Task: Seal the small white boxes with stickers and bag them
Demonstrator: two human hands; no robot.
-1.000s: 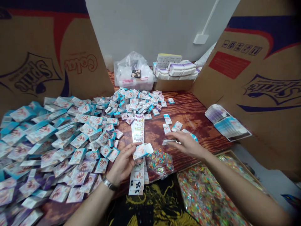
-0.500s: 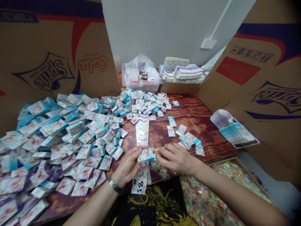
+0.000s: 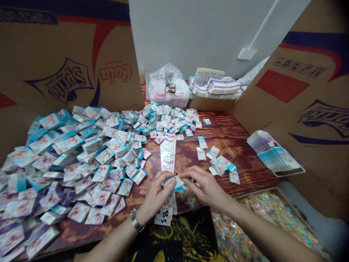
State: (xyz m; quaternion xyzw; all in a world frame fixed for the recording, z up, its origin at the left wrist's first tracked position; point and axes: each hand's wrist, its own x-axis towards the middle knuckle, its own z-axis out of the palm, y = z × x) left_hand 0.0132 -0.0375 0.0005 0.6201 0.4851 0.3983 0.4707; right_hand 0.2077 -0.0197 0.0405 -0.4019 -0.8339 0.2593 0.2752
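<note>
My left hand (image 3: 155,192) is closed around a small white-and-blue box (image 3: 179,185) with a hand print on it, near the table's front edge. My right hand (image 3: 205,186) pinches at the box's right end, where small bits of orange and red (image 3: 177,171) show; what exactly the fingers hold there is partly hidden. Beyond both hands lies a long sticker sheet (image 3: 168,153) with rows of coloured pictures. Under them are printed sheets with black shapes (image 3: 163,216). Clear packets of many-coloured bits (image 3: 191,201) rest below my right hand.
A large heap of small boxes (image 3: 81,156) covers the left side. Several flat boxes (image 3: 223,163) lie to the right, near a fanned stack of cards (image 3: 275,153). A carton of colourful packets (image 3: 261,218) stands lower right. Cardboard walls (image 3: 114,47) flank the table; a plastic tub (image 3: 169,98) stands behind.
My left fingers have moved over the top of the box, covering more of it. My right fingers stay at its right end. The whole view has shifted slightly.
</note>
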